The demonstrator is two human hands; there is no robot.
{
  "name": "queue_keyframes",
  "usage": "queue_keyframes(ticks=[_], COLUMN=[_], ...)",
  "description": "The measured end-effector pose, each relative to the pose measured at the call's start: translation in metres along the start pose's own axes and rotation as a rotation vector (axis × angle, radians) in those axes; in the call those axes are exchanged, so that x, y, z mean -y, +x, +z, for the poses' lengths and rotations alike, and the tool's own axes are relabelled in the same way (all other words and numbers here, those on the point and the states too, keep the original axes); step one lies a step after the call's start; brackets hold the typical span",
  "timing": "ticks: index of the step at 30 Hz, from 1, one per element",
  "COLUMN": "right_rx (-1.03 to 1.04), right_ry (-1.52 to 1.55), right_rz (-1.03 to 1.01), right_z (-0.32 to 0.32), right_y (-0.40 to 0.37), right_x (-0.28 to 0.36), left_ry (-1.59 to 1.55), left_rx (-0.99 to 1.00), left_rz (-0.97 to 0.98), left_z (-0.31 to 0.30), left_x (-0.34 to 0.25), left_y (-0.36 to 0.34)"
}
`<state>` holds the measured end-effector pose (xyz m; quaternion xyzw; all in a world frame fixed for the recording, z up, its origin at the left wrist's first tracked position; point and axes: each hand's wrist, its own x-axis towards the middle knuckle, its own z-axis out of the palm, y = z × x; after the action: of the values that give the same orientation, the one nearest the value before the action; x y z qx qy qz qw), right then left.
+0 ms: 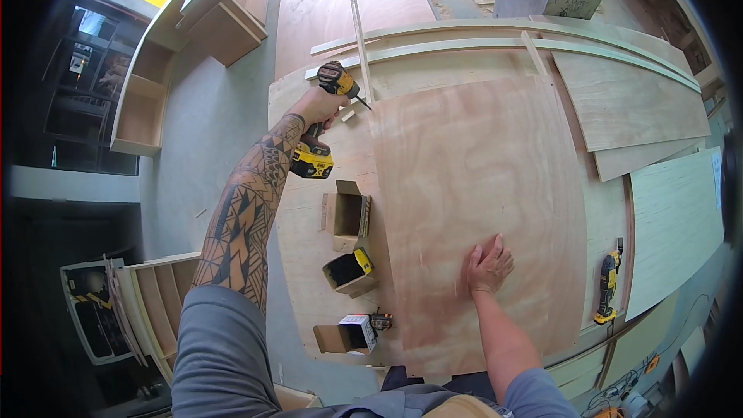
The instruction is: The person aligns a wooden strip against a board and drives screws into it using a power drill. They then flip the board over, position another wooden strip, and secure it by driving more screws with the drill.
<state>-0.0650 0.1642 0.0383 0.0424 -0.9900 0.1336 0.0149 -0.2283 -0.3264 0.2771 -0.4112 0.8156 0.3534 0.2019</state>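
Note:
My left hand (319, 108) grips a yellow and black cordless impact driver (338, 81), its battery (312, 161) hanging below. The driver's bit (363, 103) points at the far left corner of a large plywood panel (457, 170). Whether the tip touches the wood, or a screw is there, I cannot make out. Flat on the panel's near right part rests my right hand (489, 265), fingers spread and holding nothing. Beside the corner lies a small wood offcut (350, 114).
Left of the panel stand open cardboard boxes (346, 213) on the worktable (298, 263). A second yellow power tool (609, 282) lies to the right. Long wooden strips (433, 56) run along the far side, near more plywood sheets (631, 101). Wooden cabinets (143, 108) stand left.

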Motion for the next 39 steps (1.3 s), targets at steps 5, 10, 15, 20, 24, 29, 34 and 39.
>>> queue_keyframes(ticks=[5, 10, 15, 20, 24, 29, 34, 39], right_rx=[-0.016, 0.016, 0.019, -0.008, 0.003, -0.022, -0.051, 0.031], right_ry=[-0.006, 0.000, -0.001, -0.012, -0.034, -0.054, -0.069, 0.046], right_rz=[-0.009, 0.008, 0.006, -0.042, -0.024, -0.033, -0.050, -0.095], right_z=[0.002, 0.003, 0.002, -0.001, -0.001, 0.001, -0.001, 0.008], right_y=[0.000, -0.001, -0.001, 0.003, 0.001, 0.000, -0.001, 0.008], right_x=[-0.002, -0.001, -0.001, 0.001, 0.003, 0.004, 0.004, -0.023], left_ry=[-0.060, -0.077, -0.156, -0.243, -0.415, -0.895, -0.602, -0.750], left_rx=[-0.002, -0.005, 0.008, -0.122, -0.259, -0.211, -0.247, 0.079], left_rz=[0.003, 0.000, -0.001, 0.002, 0.027, 0.199, 0.400, 0.124], left_z=[0.010, 0.012, 0.013, 0.031, 0.085, 0.221, 0.338, 0.348], left_x=[0.013, 0.011, 0.012, 0.033, 0.080, 0.168, 0.270, 0.339], left_y=[0.006, 0.003, 0.001, 0.001, -0.020, -0.186, -0.382, -0.515])
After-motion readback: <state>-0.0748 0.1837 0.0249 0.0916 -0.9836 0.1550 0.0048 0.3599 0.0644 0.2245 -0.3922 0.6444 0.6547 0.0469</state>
